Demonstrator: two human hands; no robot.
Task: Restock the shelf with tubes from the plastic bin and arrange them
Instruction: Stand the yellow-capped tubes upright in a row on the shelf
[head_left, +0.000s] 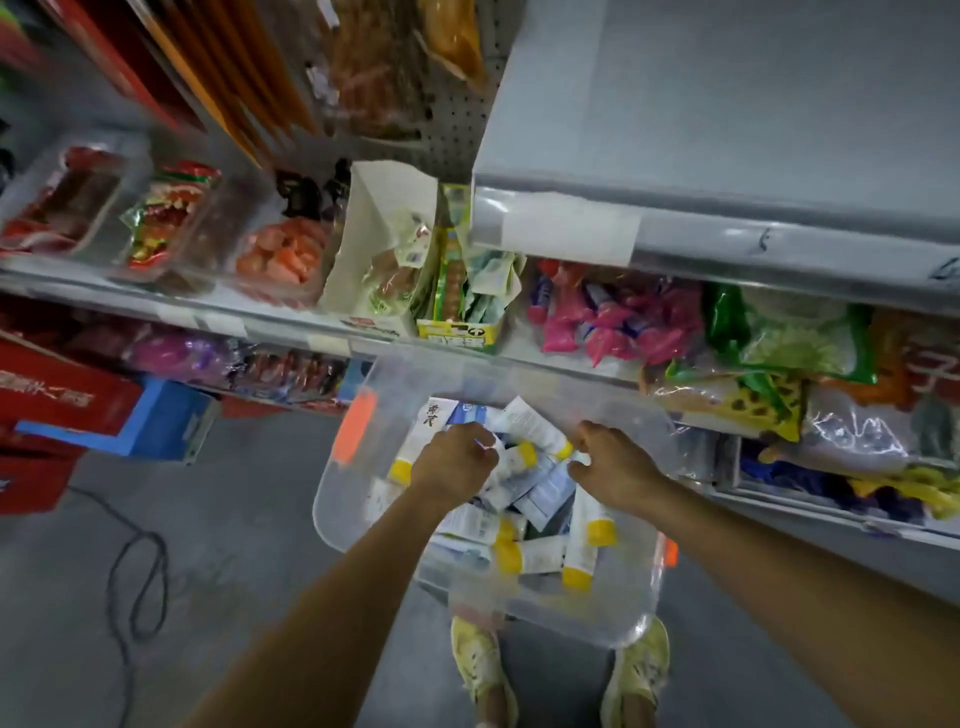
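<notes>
Little you can read here

On the white tube (427, 431) at the far end of the clear bin (597, 608), centre of the frame, you can see two dark Chinese characters, too blurred to make out. The red box (57, 400) at the left edge carries a row of white characters, smeared past reading. At the right edge, an orange bag (919, 364) shows a pale character resembling 子.

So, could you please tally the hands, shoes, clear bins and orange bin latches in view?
Hands: 2, left hand, right hand
Shoes: 2, left shoe, right shoe
Bin: 1
Latches: 2
Total: 7
</notes>
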